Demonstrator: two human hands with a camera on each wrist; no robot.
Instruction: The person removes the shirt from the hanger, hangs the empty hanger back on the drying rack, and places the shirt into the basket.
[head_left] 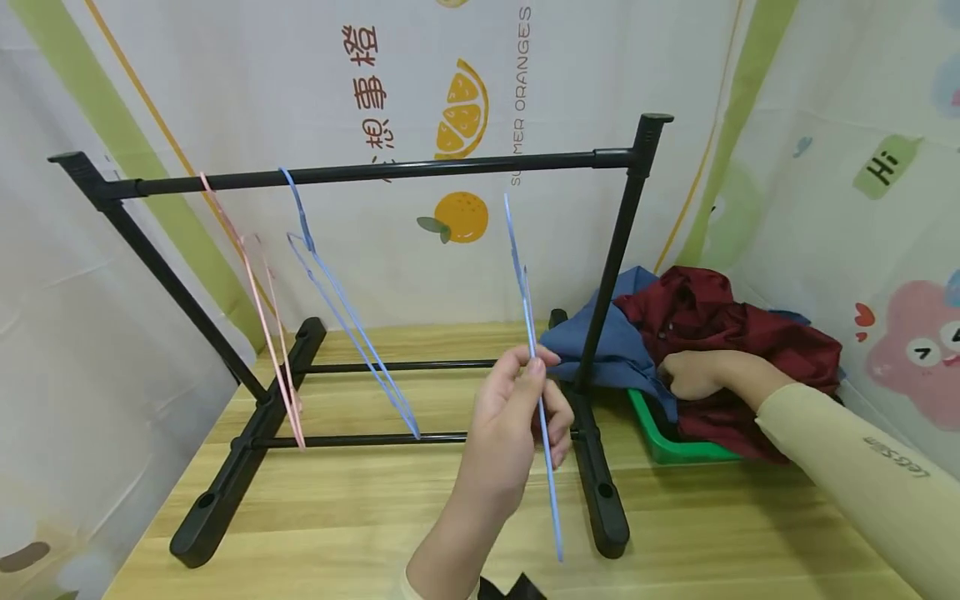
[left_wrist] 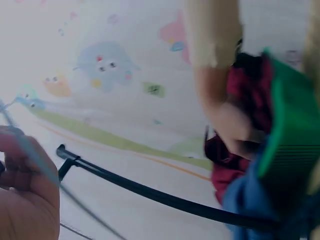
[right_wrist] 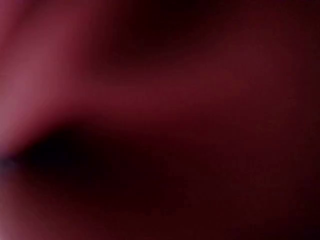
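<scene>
Between the thumb and fingers of my left hand (head_left: 510, 429) is a thin blue clothes hanger (head_left: 552, 496), held upright and seen nearly edge-on in front of the rack. The left wrist view shows the same hand (left_wrist: 30, 200) at its left edge. My right hand (head_left: 693, 372) reaches into a heap of clothes, where a dark red garment (head_left: 780, 337) lies with a blue garment (head_left: 600, 337). Its fingertips are hidden by cloth, so their hold cannot be made out. Blurred dark red fabric (right_wrist: 210, 90) fills the right wrist view.
A black rack (head_left: 450, 169) stands on the wooden table (head_left: 360, 517). A pink hanger (head_left: 262, 321) and another blue hanger (head_left: 352, 325) hang from its bar at the left. The clothes lie in a green basket (head_left: 690, 452) beside the rack's right foot. Printed curtains (head_left: 315, 275) surround the table.
</scene>
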